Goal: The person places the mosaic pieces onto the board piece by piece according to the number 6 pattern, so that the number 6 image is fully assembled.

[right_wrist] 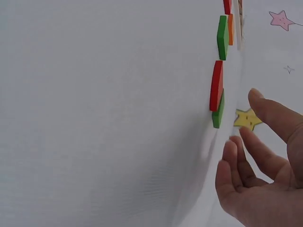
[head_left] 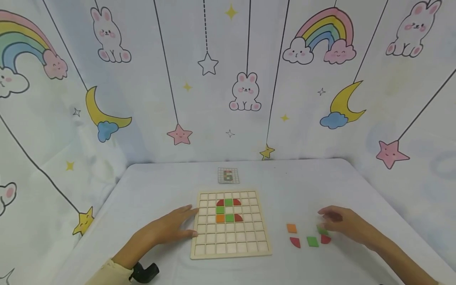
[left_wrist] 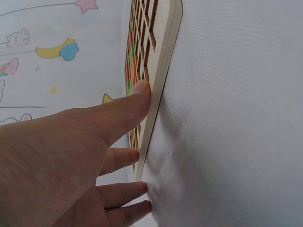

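Note:
A wooden grid board (head_left: 231, 256) lies on the white table, with several red, green and orange pieces set in its upper cells, among them an orange square (head_left: 220, 218). My left hand (head_left: 167, 227) rests against the board's left edge; in the left wrist view its thumb (left_wrist: 140, 88) touches the rim. To the right, my right hand (head_left: 343, 221) hovers with loosely bent fingers, holding nothing. Beneath it are a partly covered green square (head_left: 322, 230) and a red quarter-circle (head_left: 325, 239). Another green square (head_left: 312, 242), an orange square (head_left: 291, 228) and a red quarter-circle (head_left: 295, 242) lie nearby.
Behind the board lies a small gridded card (head_left: 228, 175) with a coloured figure like a 6. A cloth backdrop with cartoon rabbits (head_left: 246, 93), stars and moons encloses the table on its back and sides. A black object (head_left: 145, 273) is at the left wrist.

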Available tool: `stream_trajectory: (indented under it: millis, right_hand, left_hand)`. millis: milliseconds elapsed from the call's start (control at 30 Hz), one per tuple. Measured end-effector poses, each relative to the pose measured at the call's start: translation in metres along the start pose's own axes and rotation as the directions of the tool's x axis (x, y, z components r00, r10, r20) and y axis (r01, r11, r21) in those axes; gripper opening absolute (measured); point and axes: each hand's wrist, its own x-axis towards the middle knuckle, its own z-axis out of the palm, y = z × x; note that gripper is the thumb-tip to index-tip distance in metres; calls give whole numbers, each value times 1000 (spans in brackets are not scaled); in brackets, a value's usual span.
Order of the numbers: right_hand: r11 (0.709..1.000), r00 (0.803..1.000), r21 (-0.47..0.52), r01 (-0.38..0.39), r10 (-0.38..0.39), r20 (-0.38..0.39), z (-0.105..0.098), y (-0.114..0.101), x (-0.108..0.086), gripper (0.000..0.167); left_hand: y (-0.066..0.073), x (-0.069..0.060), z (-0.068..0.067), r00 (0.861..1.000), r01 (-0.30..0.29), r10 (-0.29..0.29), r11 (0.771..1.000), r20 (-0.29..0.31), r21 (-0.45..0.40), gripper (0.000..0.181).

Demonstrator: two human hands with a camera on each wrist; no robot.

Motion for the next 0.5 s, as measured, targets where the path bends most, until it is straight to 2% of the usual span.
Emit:
stream_trajectory:
  millis: [233, 367, 500]
  right_hand:
    - [998, 999, -36, -46, 46, -8, 4, 9, -3, 49]
    - [998, 1000, -62, -11, 10, -11, 6, 8, -3, 42]
    - [998, 1000, -67, -21, 21, -3, 7, 6, -3, 38]
  left_hand:
    - [0, 0, 0, 1000, 10, -10, 1000, 4, 4, 82]
    - [-1, 1, 0, 1000, 8, -8, 1000, 5, 11, 81]
    - [-2, 1, 1, 1000, -1, 1, 1000, 5, 9, 82]
